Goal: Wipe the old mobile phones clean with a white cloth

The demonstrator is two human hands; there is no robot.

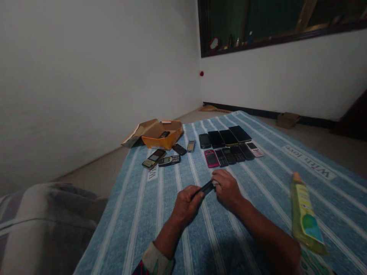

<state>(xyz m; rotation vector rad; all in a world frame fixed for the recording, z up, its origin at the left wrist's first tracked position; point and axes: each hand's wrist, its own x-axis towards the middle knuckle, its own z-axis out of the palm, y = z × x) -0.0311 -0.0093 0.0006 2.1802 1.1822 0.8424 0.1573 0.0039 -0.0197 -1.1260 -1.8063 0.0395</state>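
Near the middle of the striped blue cloth [169,191], my left hand [187,204] grips one end of a dark phone [207,187]. At its other end, the fingers of my right hand [226,189] are closed around a small white cloth [215,183] pressed to the phone. Beyond my hands lie two rows of phones, among them a pink one [211,158] and a large black one [240,134]. Several loose phones, one with a gold keypad [154,159], lie farther left.
An open orange box [162,142] with a phone inside stands at the back left. A yellow-green bottle [306,217] lies at the right. Grey fabric [46,229] is bunched at the lower left, and white walls rise behind.
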